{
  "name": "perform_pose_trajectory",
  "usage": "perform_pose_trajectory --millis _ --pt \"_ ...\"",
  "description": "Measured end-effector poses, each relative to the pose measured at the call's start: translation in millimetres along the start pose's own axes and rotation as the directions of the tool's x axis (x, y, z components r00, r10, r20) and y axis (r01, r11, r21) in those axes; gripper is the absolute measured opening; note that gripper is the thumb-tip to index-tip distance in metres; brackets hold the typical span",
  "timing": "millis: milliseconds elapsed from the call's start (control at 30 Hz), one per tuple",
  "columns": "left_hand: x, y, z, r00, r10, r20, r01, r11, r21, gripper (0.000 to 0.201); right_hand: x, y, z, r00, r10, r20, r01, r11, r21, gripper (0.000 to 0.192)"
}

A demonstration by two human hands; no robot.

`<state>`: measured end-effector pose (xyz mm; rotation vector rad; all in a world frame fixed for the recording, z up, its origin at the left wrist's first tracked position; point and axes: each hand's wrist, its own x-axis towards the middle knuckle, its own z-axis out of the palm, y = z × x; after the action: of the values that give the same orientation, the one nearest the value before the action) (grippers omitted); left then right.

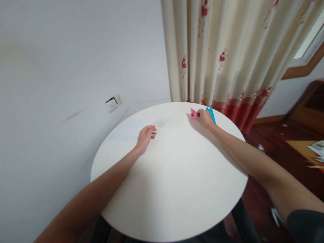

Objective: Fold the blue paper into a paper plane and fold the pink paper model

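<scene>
While the left hand (146, 135) rests loosely open and empty on the round white table (174, 189), the right hand (204, 118) pinches a small pink folded paper piece (193, 113) near the far edge, touching a blue paper piece (211, 113).

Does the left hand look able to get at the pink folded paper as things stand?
Probably yes: only bare table lies between the left hand and the pink folded paper, though the right hand already touches it.
</scene>
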<state>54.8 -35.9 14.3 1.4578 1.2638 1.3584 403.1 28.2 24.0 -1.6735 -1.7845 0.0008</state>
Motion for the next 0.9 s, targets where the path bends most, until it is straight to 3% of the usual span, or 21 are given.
perform_pose_trajectory --millis 200,467,667,800,900 --pt "0 1 -0.2 1.0 -0.006 0.001 0.006 1.0 0.002 0.037 2 12 7 0.999 0.041 0.027 -0.041 0.999 0.001 0.018" --pt "-1 5 0.5 1.0 -0.003 -0.001 0.003 1.0 -0.008 0.041 0 6 5 1.0 0.017 0.019 -0.017 1.0 -0.017 0.014" --pt "-1 6 1.5 1.0 0.023 0.005 -0.023 0.999 0.023 0.04 -17 -30 -5 1.0 -0.026 -0.004 0.025 0.994 -0.107 0.027" --pt "-1 7 1.7 0.999 0.029 0.016 -0.03 0.999 0.036 0.043 -37 -60 1 0.986 -0.103 0.129 0.117 0.987 -0.108 0.025" --pt "-2 6 1.6 0.999 0.031 0.041 -0.033 0.998 0.044 0.043 -46 -69 8 0.969 -0.074 0.235 0.11 0.984 -0.141 0.026"
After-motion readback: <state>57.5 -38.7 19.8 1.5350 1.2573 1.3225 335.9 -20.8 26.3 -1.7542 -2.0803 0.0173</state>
